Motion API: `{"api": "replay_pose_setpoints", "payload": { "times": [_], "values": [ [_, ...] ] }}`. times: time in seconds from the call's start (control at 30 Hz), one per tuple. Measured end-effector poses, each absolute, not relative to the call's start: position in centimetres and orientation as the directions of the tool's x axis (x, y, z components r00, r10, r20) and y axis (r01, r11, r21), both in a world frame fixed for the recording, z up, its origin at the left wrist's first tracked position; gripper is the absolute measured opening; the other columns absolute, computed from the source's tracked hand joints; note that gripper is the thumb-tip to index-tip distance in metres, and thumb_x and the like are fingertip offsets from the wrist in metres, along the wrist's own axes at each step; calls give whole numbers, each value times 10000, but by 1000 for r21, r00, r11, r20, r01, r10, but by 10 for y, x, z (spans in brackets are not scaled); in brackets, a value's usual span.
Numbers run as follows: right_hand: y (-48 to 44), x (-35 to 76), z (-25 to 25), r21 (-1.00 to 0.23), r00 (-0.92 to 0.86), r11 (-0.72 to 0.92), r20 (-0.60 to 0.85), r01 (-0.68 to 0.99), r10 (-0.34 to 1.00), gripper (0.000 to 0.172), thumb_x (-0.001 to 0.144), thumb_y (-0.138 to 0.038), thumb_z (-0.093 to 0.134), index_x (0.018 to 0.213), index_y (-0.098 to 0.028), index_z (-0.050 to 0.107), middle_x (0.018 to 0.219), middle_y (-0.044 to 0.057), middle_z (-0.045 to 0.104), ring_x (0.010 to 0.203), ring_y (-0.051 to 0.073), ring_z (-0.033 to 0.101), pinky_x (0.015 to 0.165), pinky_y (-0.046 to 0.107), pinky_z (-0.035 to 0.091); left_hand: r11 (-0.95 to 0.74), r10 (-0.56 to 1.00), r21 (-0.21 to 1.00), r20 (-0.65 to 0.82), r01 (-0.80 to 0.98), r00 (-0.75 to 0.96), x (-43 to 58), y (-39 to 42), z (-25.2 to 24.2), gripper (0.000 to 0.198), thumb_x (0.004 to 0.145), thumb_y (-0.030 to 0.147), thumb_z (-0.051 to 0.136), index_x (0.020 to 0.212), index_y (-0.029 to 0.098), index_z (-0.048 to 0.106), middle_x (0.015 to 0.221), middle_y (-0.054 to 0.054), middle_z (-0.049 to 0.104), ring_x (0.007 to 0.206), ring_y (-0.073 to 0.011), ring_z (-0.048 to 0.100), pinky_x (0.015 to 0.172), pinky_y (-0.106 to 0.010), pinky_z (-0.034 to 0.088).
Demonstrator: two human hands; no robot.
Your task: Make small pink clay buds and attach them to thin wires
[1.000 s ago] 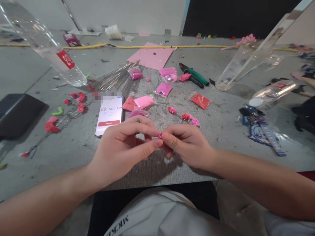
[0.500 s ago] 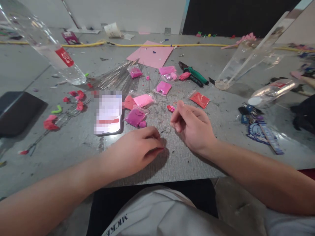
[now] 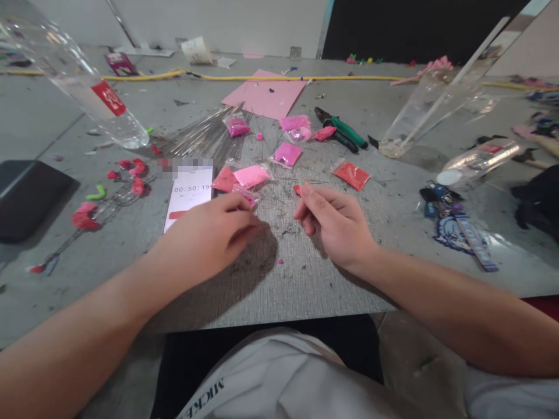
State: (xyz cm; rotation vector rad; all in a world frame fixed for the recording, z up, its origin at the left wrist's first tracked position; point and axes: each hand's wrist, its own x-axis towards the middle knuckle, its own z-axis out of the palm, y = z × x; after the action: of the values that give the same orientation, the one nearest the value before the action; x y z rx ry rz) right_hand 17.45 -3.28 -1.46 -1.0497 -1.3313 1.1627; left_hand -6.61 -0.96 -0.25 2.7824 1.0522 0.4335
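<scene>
My right hand [image 3: 332, 227] rests near the middle of the table with thumb and fingers pinched on a small red clay piece [image 3: 297, 190], most of it hidden by the fingers. My left hand [image 3: 212, 235] hovers palm down over the lower part of the phone [image 3: 192, 181] and beside a purple clay bag [image 3: 247, 195]. Its fingers curl downward and the tips are partly hidden, so what they touch is unclear. A tiny magenta clay bit [image 3: 280, 261] lies between the hands. Just beyond sit a pink clay bag [image 3: 252, 176] and an orange-red clay bag [image 3: 351, 175].
Green-handled pliers [image 3: 345, 132], a bundle of thin wires [image 3: 203, 137] and pink paper [image 3: 266, 96] lie farther back. Red clay pieces on wires [image 3: 85, 216] are at left. A tall bottle [image 3: 100, 99], a clear container [image 3: 414, 116] and keys [image 3: 437, 201] flank the work area.
My left hand has moved left and away from me, now covering part of the phone and the purple clay. The magenta bit shows where it was. My right hand has shifted slightly.
</scene>
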Motion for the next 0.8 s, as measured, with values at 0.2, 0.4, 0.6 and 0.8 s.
{"api": "replay_pose_setpoints", "payload": {
  "times": [0.2, 0.4, 0.6, 0.8],
  "values": [
    [-35, 176, -16, -971, -109, 224, 214, 83, 971, 448, 1039, -521, 671, 731, -197, 700, 539, -44, 564, 494, 82, 498, 493, 243, 408, -657, 752, 154, 203, 738, 627, -68, 4, -9, 284, 983, 352, 677, 1102, 139, 822, 1108, -160, 656, 981, -328, 690, 908, -521, 587],
    [-37, 178, -18, -909, -177, 372, 341, 190, 923, 403, 1075, -450, 623, 770, -199, 702, 552, -43, 551, 517, 93, 512, 513, 253, 410, -720, 692, 346, 290, 602, 661, -65, 5, -10, 293, 1021, 256, 568, 1072, 137, 831, 1073, -144, 699, 1024, -295, 684, 929, -477, 569],
    [-35, 179, -23, -805, -200, 511, 471, 300, 859, 116, 1059, -278, 603, 1078, -217, 700, 893, 18, 738, 785, 147, 691, 693, 295, 557, -275, 880, 875, 62, 399, 470, -56, -8, 9, 289, 1053, 421, 629, 1156, 219, 808, 1019, -54, 811, 917, -201, 747, 850, -348, 596],
    [-37, 177, -19, -612, -355, 692, 594, 383, 722, 81, 1006, -211, 648, 1062, -192, 703, 949, 54, 772, 830, 163, 694, 676, 293, 569, 32, 877, 985, -108, 167, 468, -51, -12, 6, 204, 962, 383, 771, 987, 186, 816, 949, -38, 813, 857, -157, 756, 830, -284, 621]
  ]
}}
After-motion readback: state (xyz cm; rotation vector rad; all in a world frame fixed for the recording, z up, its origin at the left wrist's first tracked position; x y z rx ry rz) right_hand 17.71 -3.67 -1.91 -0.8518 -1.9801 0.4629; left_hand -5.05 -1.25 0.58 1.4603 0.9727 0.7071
